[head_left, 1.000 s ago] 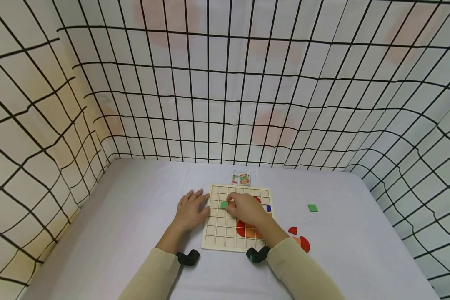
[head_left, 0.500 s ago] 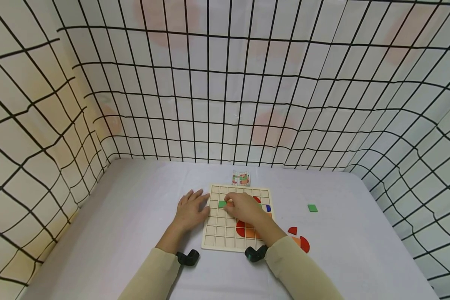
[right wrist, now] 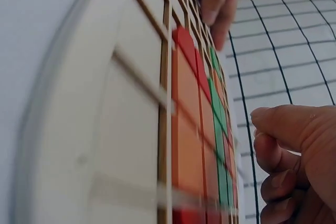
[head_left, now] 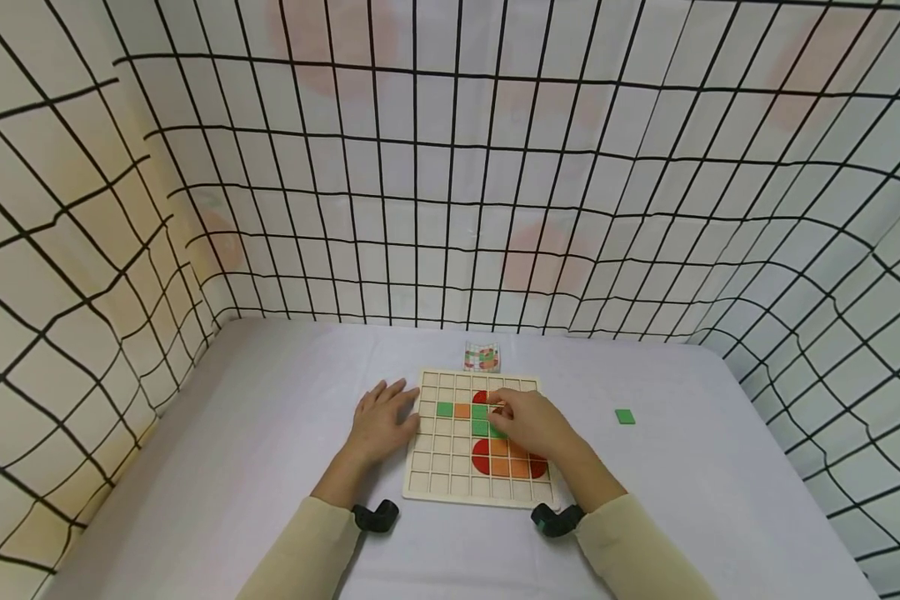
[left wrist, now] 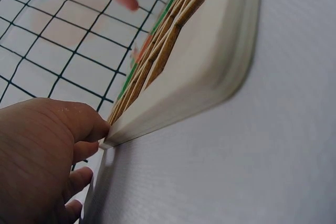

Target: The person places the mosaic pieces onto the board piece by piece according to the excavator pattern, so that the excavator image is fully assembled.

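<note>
My left hand point(head_left: 381, 422) lies on the white cloth, fingers spread, thumb touching the left edge of the wooden grid board point(head_left: 438, 479). In the left wrist view the thumb tip is right at the board's corner. My right hand point(head_left: 531, 419) hovers over the board's right half with fingers loosely bent. Nothing shows between its thumb point(right wrist: 273, 116) and fingers in the right wrist view. A green square tile point(head_left: 445, 409) and an orange square tile point(head_left: 462, 411) sit side by side in the grid, beside more green tiles point(head_left: 480, 427). Red rounded pieces point(head_left: 481, 457) flank orange tiles point(head_left: 508, 467) lower down.
A small card point(head_left: 482, 357) with a coloured pattern stands behind the board. One loose green tile point(head_left: 626, 417) lies on the cloth to the right. Black wire mesh point(head_left: 435, 208) encloses the table at the back and sides.
My right hand has left the orange square tile in the grid and moved right across the board. Its forearm now covers the loose red and orange pieces. The left hand stays put.
</note>
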`<act>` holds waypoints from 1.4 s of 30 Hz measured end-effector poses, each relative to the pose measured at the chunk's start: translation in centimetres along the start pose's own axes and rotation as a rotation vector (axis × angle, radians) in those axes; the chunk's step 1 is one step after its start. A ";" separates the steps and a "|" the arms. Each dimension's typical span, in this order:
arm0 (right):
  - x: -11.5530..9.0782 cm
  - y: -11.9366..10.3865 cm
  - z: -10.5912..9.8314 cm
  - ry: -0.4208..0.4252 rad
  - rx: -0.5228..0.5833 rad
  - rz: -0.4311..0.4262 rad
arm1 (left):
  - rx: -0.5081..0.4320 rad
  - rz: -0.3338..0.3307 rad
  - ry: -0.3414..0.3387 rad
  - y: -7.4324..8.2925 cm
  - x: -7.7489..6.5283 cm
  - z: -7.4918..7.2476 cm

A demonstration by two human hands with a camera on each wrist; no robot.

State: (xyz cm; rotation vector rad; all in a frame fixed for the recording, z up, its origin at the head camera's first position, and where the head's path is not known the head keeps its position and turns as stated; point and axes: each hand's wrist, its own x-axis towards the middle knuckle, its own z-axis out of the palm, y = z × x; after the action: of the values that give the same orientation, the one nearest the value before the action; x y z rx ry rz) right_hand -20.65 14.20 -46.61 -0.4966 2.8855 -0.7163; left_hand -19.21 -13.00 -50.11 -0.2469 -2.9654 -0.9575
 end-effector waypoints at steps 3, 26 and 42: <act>-1.2 1.1 -0.7 -0.006 -0.007 0.064 | 0.005 -0.003 -0.002 0.0 0.0 0.0; -9.0 10.0 -4.1 -0.019 -0.005 0.271 | 0.016 -0.008 0.003 0.0 0.1 0.2; -9.4 10.4 -3.3 -0.036 -0.036 0.286 | 0.015 -0.004 0.005 -0.3 0.1 0.4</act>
State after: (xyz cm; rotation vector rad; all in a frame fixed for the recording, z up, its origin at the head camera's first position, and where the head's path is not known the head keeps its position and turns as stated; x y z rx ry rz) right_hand -15.44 27.56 -48.25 -0.0935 2.8546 -0.6044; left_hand -19.36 -13.00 -50.60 -0.2378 -2.9686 -0.9353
